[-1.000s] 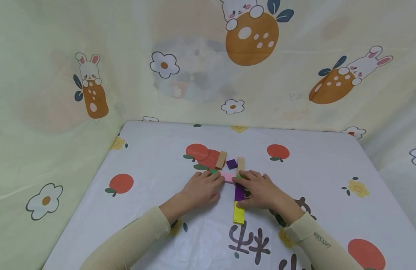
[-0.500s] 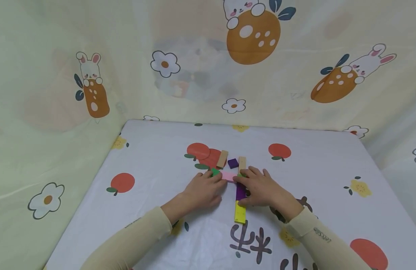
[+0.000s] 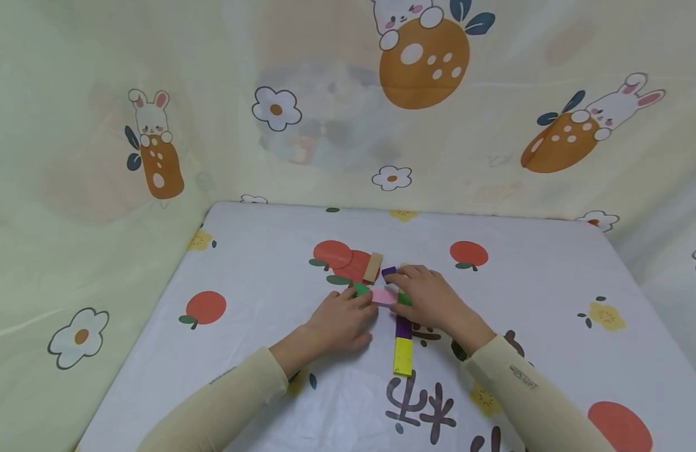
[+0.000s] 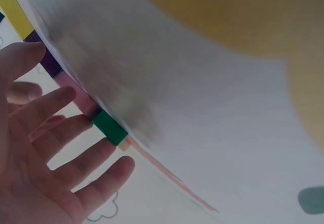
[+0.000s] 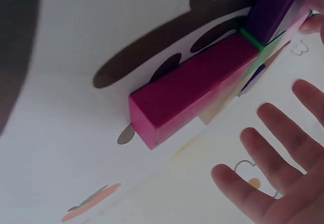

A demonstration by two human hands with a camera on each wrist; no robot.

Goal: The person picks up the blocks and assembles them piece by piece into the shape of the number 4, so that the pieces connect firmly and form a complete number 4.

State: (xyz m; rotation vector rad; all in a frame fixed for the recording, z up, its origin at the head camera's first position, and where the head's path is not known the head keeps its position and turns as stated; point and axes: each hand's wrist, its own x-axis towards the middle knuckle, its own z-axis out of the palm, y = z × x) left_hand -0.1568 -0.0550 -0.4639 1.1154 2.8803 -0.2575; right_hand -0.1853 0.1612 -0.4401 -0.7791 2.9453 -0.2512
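My left hand [image 3: 342,320] rests at the near side of a green block [image 3: 360,289], its fingertips right at the block and a pink block [image 3: 384,297]. In the left wrist view, its fingers [image 4: 53,107] are spread and fairly straight. My right hand [image 3: 429,298] reaches over the far end of the row, fingertips right beside a small dark purple block [image 3: 388,272]. Its fingers [image 5: 273,163] look extended in the right wrist view. Under and before it stand another green block [image 3: 404,298], a purple block [image 3: 404,326] and a yellow block [image 3: 403,356].
A plain wooden block [image 3: 373,268] lies behind the pink one. A second wooden block [image 5: 223,105] is mostly hidden by my right hand in the head view. A magenta block [image 5: 192,87] shows in the right wrist view. The printed tablecloth [image 3: 257,251] runs back to the curtain.
My right hand has moved away from the purple and yellow blocks, farther back to the small dark purple block. My left hand has stayed at the green and pink blocks.
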